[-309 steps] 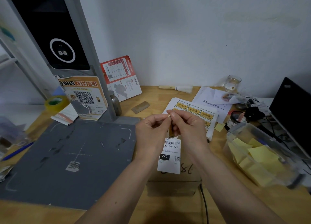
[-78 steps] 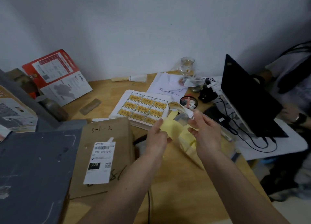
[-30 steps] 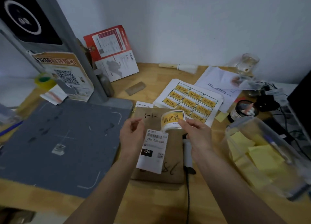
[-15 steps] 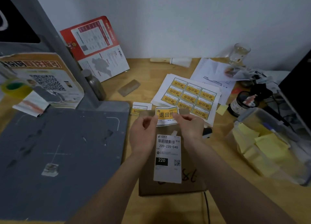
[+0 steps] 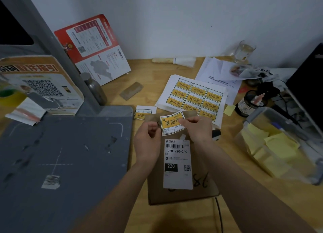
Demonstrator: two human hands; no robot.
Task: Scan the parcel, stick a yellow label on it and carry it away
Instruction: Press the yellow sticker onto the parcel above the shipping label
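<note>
From the head view, we had the parcel [image 5: 181, 162] lying flat on the desk [image 5: 157, 86], just beside the grey scanner pad [image 5: 61, 154], so that its top face took the sticker squarely. Our right hand [image 5: 196, 128] pinched the right edge of the yellow label [image 5: 172, 122] between thumb and fingers, holding it over the parcel's far end, above the white shipping slip [image 5: 177, 164], probably to keep the barcode uncovered. Our left hand [image 5: 148, 143] was curled loosely at the label's left edge; we could not tell whether it gripped anything. The parcel was a flat brown cardboard piece with handwritten numbers; the label curved slightly, apparently not yet pressed flat.
</note>
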